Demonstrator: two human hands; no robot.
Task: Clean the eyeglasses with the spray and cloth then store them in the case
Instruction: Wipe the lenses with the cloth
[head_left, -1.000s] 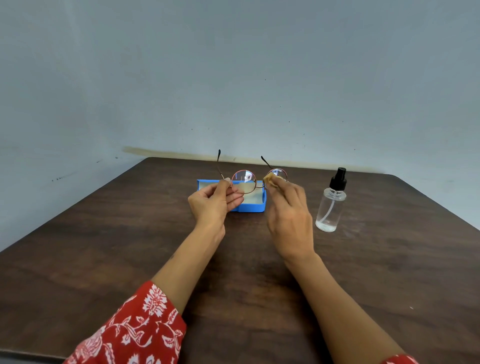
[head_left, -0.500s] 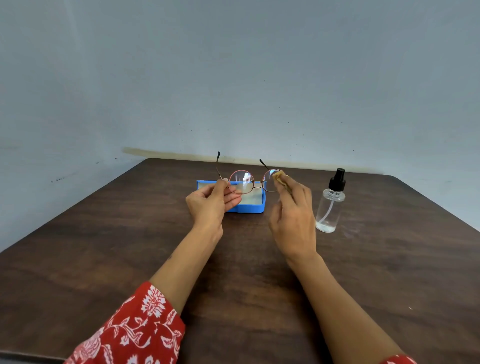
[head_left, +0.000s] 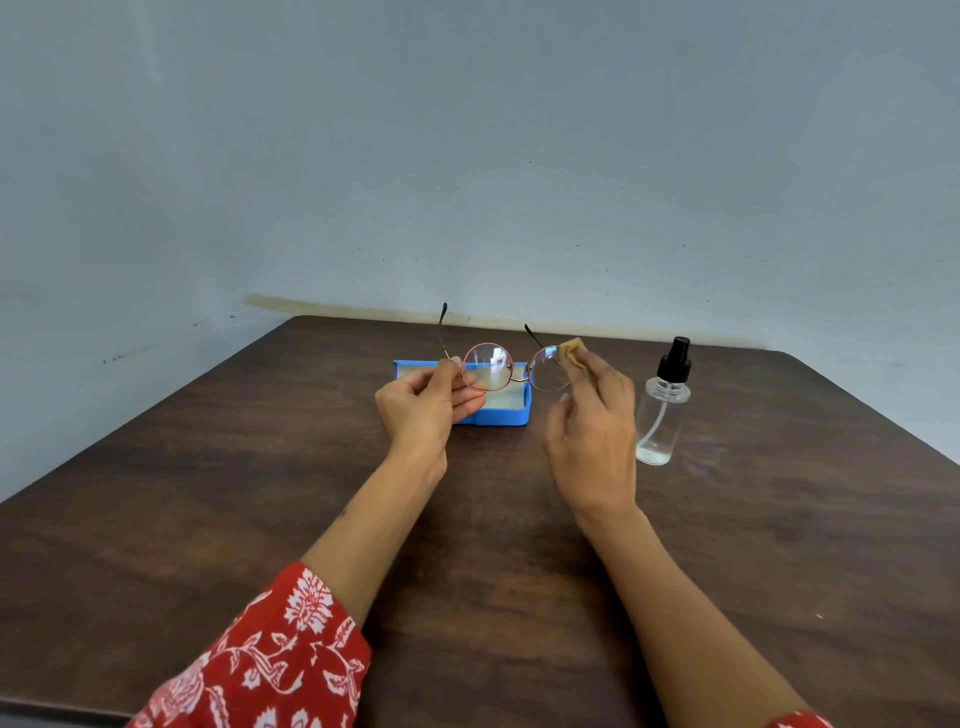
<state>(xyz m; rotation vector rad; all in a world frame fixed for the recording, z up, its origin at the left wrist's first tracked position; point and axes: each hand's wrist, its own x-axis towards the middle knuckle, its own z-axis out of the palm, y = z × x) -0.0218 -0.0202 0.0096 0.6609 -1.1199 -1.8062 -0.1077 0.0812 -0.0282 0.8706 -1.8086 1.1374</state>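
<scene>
Round thin-rimmed eyeglasses (head_left: 488, 366) are held up above the table, temples pointing away from me. My left hand (head_left: 423, 402) pinches the frame at the left lens's outer edge. My right hand (head_left: 592, 426) pinches a small tan cloth (head_left: 571, 349) against the outer edge of the right lens. An open blue case (head_left: 511, 414) with a pale lining lies on the table just behind and below the glasses, partly hidden by my left hand. A clear spray bottle (head_left: 662, 410) with a black pump top stands upright to the right of my right hand.
The dark wooden table (head_left: 260, 493) runs back to a pale wall. Its far edge lies just behind the case, and its left and right edges slant toward me.
My right hand and the cloth have slid rightward across the right lens to its outer edge. The glasses have lowered slightly. My left hand keeps its grip.
</scene>
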